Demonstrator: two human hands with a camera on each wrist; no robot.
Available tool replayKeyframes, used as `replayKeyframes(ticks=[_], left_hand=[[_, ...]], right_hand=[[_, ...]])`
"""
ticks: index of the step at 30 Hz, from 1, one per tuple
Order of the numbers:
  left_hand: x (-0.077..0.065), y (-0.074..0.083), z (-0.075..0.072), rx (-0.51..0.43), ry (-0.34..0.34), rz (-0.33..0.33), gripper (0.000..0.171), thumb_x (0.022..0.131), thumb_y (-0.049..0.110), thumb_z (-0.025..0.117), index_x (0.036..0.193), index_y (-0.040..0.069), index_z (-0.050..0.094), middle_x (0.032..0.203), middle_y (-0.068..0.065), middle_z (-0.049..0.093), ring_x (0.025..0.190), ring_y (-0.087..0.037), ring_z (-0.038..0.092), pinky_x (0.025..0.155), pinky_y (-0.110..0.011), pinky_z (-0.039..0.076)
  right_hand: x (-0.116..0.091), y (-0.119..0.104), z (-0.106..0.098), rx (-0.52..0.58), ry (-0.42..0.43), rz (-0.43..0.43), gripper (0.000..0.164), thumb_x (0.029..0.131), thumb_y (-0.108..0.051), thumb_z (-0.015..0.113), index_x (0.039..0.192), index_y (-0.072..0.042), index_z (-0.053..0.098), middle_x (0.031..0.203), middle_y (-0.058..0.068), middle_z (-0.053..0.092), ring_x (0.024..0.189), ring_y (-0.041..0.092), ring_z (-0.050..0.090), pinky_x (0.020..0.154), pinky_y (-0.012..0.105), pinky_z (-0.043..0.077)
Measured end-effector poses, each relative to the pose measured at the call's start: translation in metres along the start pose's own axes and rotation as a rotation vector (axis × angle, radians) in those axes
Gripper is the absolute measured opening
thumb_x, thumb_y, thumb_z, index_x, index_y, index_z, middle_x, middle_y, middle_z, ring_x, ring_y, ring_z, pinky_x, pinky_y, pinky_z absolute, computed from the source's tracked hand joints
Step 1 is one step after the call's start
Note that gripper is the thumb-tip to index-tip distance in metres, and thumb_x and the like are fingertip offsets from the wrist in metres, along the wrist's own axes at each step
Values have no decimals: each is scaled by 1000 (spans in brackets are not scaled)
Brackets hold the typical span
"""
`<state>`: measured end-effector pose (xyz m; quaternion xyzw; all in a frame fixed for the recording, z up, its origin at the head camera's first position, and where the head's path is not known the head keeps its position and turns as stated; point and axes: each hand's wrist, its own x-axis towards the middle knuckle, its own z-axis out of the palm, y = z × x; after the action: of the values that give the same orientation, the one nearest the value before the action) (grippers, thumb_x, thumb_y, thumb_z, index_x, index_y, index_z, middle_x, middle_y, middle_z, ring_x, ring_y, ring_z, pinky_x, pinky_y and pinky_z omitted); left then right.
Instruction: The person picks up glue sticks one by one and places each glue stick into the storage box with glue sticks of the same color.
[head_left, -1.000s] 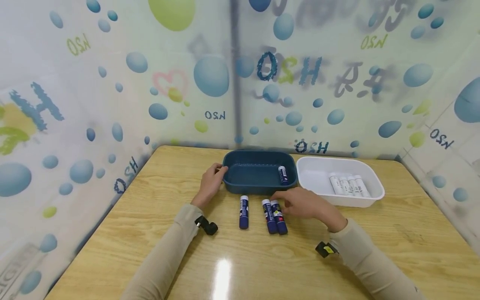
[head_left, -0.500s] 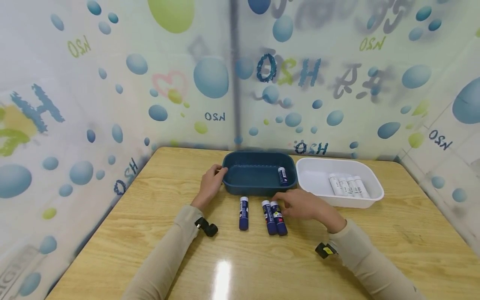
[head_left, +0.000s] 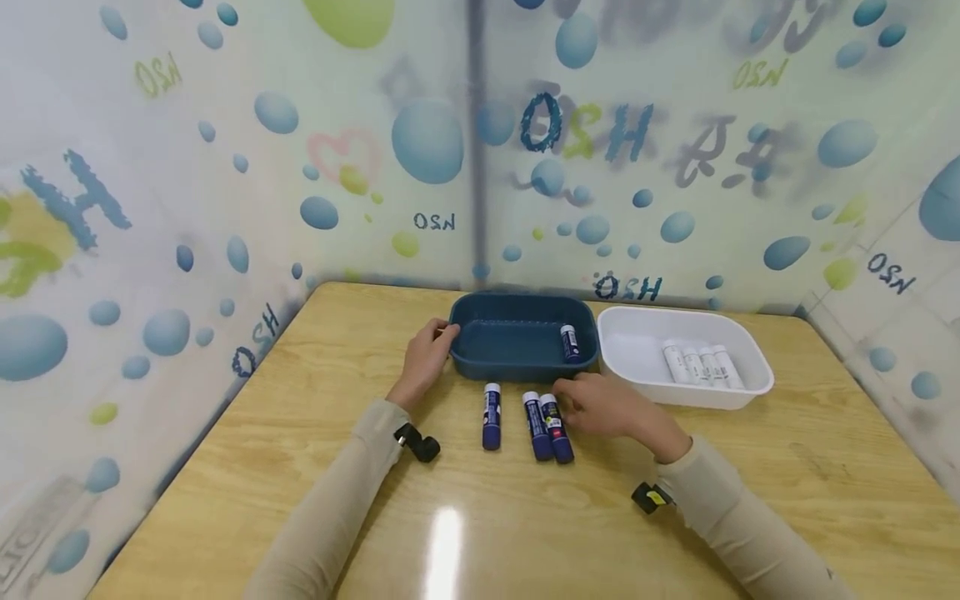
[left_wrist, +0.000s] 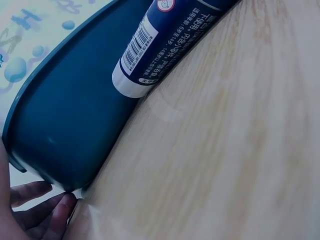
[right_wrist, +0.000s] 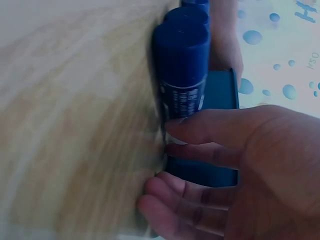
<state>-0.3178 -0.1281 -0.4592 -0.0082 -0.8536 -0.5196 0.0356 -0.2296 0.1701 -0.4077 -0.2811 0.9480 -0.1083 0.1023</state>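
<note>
My left hand (head_left: pixel 427 358) grips the left end of a dark blue tray (head_left: pixel 517 371), thumb at the rim. In the left wrist view its fingertips (left_wrist: pixel 57 205) touch the tray's lower outer corner. My right hand (head_left: pixel 607 406) is beside the white end of a blue glue stick (head_left: pixel 558 429), fingers slightly bent. The right wrist view has the thumb (right_wrist: pixel 187 129) overlapping that end, forefinger below. Another glue stick (head_left: pixel 536 427) lies against it on the left. A third glue stick (head_left: pixel 491 418) lies apart, and one more glue stick (head_left: pixel 570 343) leans inside the blue tray.
A white tray (head_left: pixel 759 375) stands right against the blue one, with several white tubes (head_left: pixel 693 364) side by side in it. The wooden table (head_left: pixel 315 358) ends at a patterned curtain (head_left: pixel 360 233) behind and at the sides.
My right hand has drifted slightly right, baring more of the nearest glue stick's white end, and that stick has turned slightly. The left hand keeps its place on the tray. The head view has tilted slightly.
</note>
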Motion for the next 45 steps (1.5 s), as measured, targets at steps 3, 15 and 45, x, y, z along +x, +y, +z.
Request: replayKeyframes(ticks=[3, 15, 45], left_hand=[[3, 4, 1, -3, -7, 19, 49, 105, 50, 48, 134, 12, 61, 126, -12, 67, 102, -29, 66, 91, -45, 54], [1, 1, 0, 5, 0, -8, 48, 105, 48, 49, 133, 11, 61, 124, -13, 67, 101, -30, 64, 90, -44, 53], [2, 2, 0, 10, 7, -4, 49, 105, 46, 49, 133, 9, 62, 124, -14, 67, 99, -30, 65, 88, -43, 54]], right_hand=[[-1, 2, 1, 10, 7, 13, 27, 93, -11, 69, 120, -12, 68, 85, -1, 61, 78, 16, 53, 68, 31, 45], [0, 1, 2, 55, 0, 21, 32, 88, -11, 76, 117, -13, 63, 81, -4, 59, 74, 13, 53, 66, 29, 45], [-6, -12, -4, -33, -69, -68, 47, 85, -7, 78, 120, -36, 67, 105, 3, 59, 74, 12, 54, 64, 28, 46]])
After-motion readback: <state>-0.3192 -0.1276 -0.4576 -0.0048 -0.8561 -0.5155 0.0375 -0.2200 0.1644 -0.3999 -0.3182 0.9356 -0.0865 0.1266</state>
